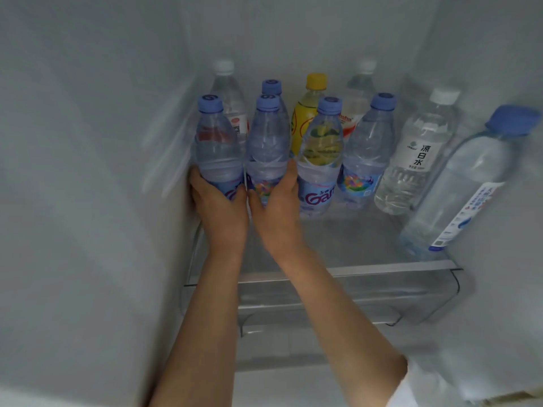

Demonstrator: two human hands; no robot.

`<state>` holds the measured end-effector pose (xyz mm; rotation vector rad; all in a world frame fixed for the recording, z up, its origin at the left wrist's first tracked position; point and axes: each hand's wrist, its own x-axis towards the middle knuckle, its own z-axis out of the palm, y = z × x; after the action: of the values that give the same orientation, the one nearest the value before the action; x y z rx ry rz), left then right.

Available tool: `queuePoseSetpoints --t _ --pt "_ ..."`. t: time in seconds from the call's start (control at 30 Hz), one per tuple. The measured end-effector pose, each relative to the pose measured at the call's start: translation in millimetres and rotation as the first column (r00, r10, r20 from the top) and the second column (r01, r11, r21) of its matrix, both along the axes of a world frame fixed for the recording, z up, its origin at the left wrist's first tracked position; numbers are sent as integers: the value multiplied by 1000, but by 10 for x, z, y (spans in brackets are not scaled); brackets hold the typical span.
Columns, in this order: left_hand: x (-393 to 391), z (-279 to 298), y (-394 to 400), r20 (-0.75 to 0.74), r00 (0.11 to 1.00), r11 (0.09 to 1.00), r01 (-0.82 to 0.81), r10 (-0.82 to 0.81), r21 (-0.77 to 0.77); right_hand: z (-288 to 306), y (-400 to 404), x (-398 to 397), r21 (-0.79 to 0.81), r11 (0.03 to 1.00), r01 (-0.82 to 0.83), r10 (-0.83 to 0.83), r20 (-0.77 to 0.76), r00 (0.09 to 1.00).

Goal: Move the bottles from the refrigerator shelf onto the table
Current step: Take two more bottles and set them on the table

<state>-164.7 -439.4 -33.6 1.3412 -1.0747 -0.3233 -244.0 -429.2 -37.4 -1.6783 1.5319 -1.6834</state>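
Two hands are in play, side by side in the middle of the frame, and each is wrapped around its own bottle. I see my left hand (pixel 219 208) gripping the lower body of the leftmost blue-capped bottle (pixel 216 145), which stands at the left edge of the refrigerator shelf (pixel 393 264), close to the left inner wall. My right hand (pixel 277 207) is curled round the second blue-capped bottle (pixel 267 145) just beside it; the two hands nearly touch at the thumbs. Both bottles are upright, and I cannot tell whether they are off the shelf or resting on it.

To the right of my right hand stands a third blue-capped bottle (pixel 320 160) with a light blue label, then a fourth blue-capped bottle (pixel 365 151) just beside that. Behind the front row, toward the top of the frame, I see another blue cap (pixel 271 87), a yellow bottle (pixel 308 113) with a yellow cap, and two clear bottles with white caps, one at the upper left (pixel 227 92) and one right of centre (pixel 360 92).

Further right is a clear white-capped bottle (pixel 417 154) with a white label, and at the far right a larger blue-capped bottle (pixel 464 186) nearest the front. A clear drawer (pixel 352 295) sits below the shelf edge. A white sleeve (pixel 411 389) shows at the lower right.
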Motion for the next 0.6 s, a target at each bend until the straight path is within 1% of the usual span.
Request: queuePoseSetpoints --t 0.13,0.3,0.43,0.6 --pt "11 -15 -52 90 996 1000 -5 5 -5 -34 -143 26 -16 1000 -10 11 26 1000" --pt "26 -10 -75 81 997 1000 -9 9 -6 -53 -186 -62 15 996 -84 83 66 994" --pt "48 -30 -10 61 998 1000 -11 11 8 -53 -176 -115 11 991 -131 129 119 985" --pt "-81 -50 245 70 991 993 -118 116 21 -34 -34 -178 7 981 -192 188 168 968"
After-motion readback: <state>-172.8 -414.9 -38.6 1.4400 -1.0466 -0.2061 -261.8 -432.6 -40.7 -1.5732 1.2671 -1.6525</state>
